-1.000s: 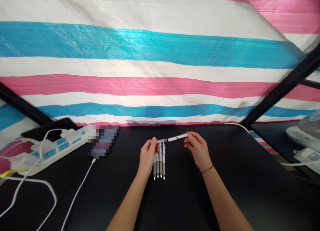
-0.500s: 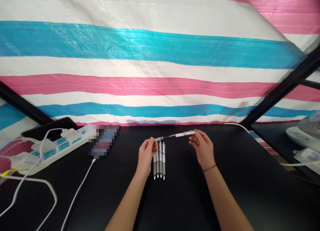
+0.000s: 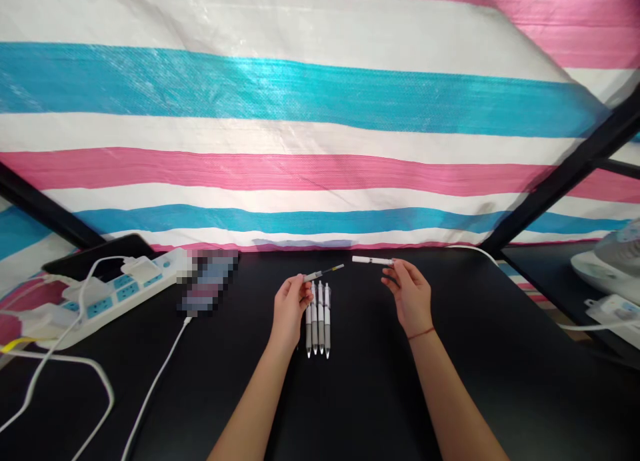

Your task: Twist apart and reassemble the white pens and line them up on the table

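My left hand (image 3: pixel 291 306) is closed on the front half of a pen, whose thin refill (image 3: pixel 332 270) sticks out to the right. The grip end is mostly covered by my fingers. Across a small gap, my right hand (image 3: pixel 411 293) pinches the white pen barrel (image 3: pixel 371 260) by its far end, its open end turned left toward the refill. Below and between the hands, several white-and-grey pens (image 3: pixel 321 321) lie side by side on the black table (image 3: pixel 350 408), tips toward me. My left fingers partly hide the leftmost one.
On the left lie a white power strip (image 3: pixel 113 301) with plugs, a blurred-out phone (image 3: pixel 210 281) on a white cable (image 3: pixel 160 374), and a dark flat device (image 3: pixel 100 254). A striped sheet (image 3: pixel 320 181) hangs behind. A white appliance (image 3: pixel 607 261) stands at the far right.
The refill has come fully out of the white barrel. My right hand has moved slightly right with the barrel, and my left hand slightly left, leaving a gap between the pen parts.
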{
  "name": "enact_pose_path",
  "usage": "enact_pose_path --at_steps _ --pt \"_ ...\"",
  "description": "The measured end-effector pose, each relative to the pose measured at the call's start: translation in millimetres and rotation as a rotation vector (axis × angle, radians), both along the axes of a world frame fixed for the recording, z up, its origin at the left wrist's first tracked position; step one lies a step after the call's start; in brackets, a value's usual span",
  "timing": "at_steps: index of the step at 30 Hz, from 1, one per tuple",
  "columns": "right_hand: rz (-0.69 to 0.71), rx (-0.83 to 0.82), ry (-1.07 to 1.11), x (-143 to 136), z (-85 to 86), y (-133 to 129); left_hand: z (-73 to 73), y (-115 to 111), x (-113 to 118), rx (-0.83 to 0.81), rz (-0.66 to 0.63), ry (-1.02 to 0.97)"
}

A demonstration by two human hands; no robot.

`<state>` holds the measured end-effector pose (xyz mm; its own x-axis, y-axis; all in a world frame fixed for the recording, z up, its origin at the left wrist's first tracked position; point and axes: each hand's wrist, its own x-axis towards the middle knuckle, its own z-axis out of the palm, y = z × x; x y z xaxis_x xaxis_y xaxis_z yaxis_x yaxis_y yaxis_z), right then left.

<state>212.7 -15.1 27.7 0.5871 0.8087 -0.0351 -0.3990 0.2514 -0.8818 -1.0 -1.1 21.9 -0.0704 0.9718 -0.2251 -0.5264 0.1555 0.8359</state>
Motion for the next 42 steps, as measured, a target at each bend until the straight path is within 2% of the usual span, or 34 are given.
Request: enact_pose_path --at_steps 17,30,37,42 --pt "0.060 0.022 -0.068 -4.8 -0.4 -0.8 -1.3 -2.0 1.2 0.061 -0.037 0.121" --pt "0.034 0.012 -0.094 -5.5 1.1 -1.6 -1.6 -2.1 1.4 0.076 -0.048 0.134" --pt "0.081 0.013 -0.132 -9.3 1.5 -2.9 -0.8 -2.9 3.6 0.089 -0.063 0.166" --pt "0.130 0.011 -0.170 -14.9 0.1 -4.1 2.7 -4.8 6.9 0.080 -0.125 0.199"
